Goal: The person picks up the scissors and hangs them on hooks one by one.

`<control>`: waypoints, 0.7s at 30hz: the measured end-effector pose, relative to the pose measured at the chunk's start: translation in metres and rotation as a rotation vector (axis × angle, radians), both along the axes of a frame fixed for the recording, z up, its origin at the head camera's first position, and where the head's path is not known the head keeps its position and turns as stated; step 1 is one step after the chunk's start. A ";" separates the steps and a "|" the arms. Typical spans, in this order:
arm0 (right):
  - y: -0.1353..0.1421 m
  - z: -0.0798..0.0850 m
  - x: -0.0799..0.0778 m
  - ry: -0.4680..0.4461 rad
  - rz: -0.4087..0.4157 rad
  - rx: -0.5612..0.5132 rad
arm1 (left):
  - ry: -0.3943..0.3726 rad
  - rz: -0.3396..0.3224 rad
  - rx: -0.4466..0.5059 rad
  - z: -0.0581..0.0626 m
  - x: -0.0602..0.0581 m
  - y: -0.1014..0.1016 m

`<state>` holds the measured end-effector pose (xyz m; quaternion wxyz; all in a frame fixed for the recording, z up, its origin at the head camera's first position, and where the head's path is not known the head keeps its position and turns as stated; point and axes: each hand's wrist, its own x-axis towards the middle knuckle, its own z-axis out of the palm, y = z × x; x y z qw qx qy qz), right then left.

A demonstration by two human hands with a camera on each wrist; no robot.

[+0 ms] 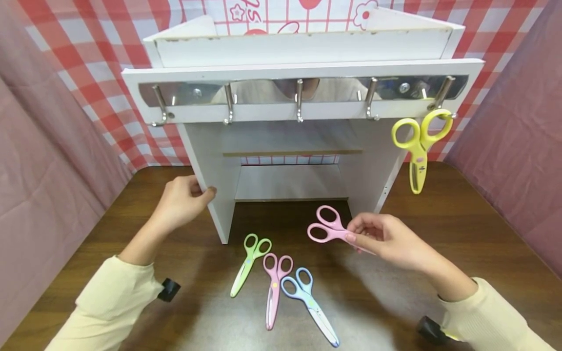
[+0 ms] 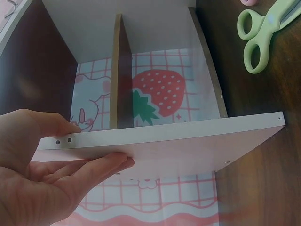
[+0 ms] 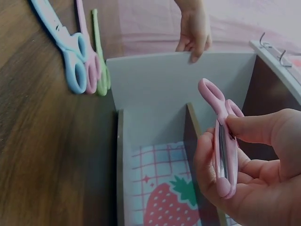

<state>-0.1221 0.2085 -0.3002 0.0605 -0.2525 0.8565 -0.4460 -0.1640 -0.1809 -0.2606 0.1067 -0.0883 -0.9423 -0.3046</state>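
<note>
My right hand (image 1: 391, 239) pinches a pair of pink scissors (image 1: 328, 226) by the blade end, with the handle loops pointing left toward the white shelf unit. The thumb lies on top of the blades in the right wrist view. My left hand (image 1: 182, 201) grips the front edge of the shelf's left side panel (image 1: 203, 180), thumb on the inner face and fingers outside. Yellow scissors (image 1: 419, 146) hang by one loop from the rightmost hook (image 1: 442, 92). On the table lie green scissors (image 1: 249, 263), a second pink pair (image 1: 273, 292) and blue scissors (image 1: 309, 304).
Along the shelf's top front runs a metal strip with several hooks (image 1: 300, 100). An inner shelf board (image 1: 291, 153) and a lower one (image 1: 290, 180) span the side panels. A checked cloth (image 1: 105, 63) hangs behind, with pink curtains (image 1: 509, 126) at the sides.
</note>
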 end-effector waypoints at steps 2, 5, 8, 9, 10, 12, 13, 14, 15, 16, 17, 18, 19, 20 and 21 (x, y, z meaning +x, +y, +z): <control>-0.001 0.003 0.001 0.014 0.010 -0.008 | 0.000 0.001 0.001 0.000 0.000 0.000; -0.002 0.007 0.002 0.023 0.017 -0.022 | -0.007 -0.001 0.005 0.001 0.000 0.000; -0.004 0.012 0.004 0.026 0.015 -0.039 | -0.012 -0.005 0.006 0.001 0.000 0.000; -0.004 0.014 0.004 0.030 0.012 -0.043 | -0.013 -0.006 0.007 0.001 0.000 0.000; -0.005 0.017 0.005 0.035 0.011 -0.046 | -0.012 -0.006 0.006 0.001 0.000 0.000; -0.005 0.021 0.006 0.044 0.006 -0.050 | -0.012 -0.006 0.005 0.001 0.000 0.000; -0.006 0.023 0.006 0.050 0.004 -0.050 | -0.012 -0.005 0.004 0.001 0.000 0.000; -0.006 0.026 0.007 0.054 -0.002 -0.048 | -0.012 -0.004 0.004 0.001 0.000 0.000; -0.006 0.028 0.007 0.056 -0.007 -0.047 | -0.011 -0.003 0.004 0.001 0.000 0.000; -0.005 0.030 0.008 0.054 -0.014 -0.048 | -0.010 -0.002 0.002 0.001 0.000 0.000; -0.005 0.032 0.009 0.053 -0.021 -0.049 | -0.010 -0.002 0.003 0.001 0.000 0.000; -0.005 0.034 0.009 0.053 -0.030 -0.049 | -0.011 -0.002 0.003 0.000 0.000 0.000; -0.005 0.036 0.010 0.053 -0.037 -0.051 | -0.011 -0.003 0.003 0.000 0.000 0.000; -0.004 0.038 0.011 0.052 -0.045 -0.053 | -0.011 -0.003 0.004 0.000 0.000 0.000; -0.004 0.040 0.012 0.052 -0.048 -0.060 | -0.011 -0.004 0.006 0.000 0.000 0.000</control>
